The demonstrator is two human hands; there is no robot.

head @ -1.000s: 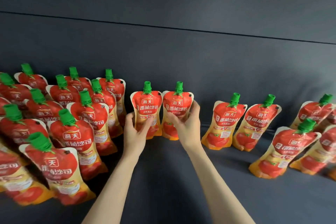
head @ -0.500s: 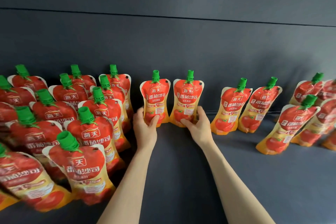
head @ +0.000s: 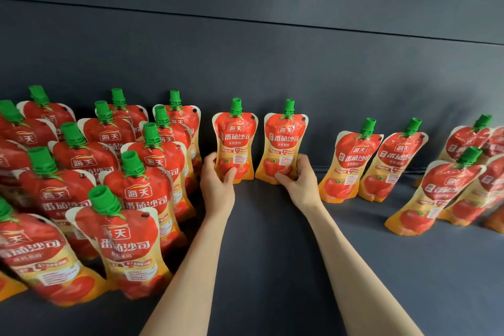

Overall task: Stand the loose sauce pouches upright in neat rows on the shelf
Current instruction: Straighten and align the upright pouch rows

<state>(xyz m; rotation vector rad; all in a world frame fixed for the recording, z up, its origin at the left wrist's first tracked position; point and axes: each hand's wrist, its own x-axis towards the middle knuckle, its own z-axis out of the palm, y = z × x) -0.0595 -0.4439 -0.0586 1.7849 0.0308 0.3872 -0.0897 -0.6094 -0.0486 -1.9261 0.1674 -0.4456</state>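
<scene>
The left hand (head: 218,185) grips the lower part of one sauce pouch (head: 235,142), thumb across its front. The right hand (head: 301,185) grips the base of a second pouch (head: 285,144) the same way. Both stand upright, side by side, on the shelf (head: 272,254) close to the back wall (head: 272,63). Along that wall on the left hand's side, a packed block of pouches (head: 136,172) stands in rows running out from it. On the right hand's side a leaning pair (head: 351,163) stands near the wall, with a tilted loose cluster (head: 447,188) further along.
</scene>
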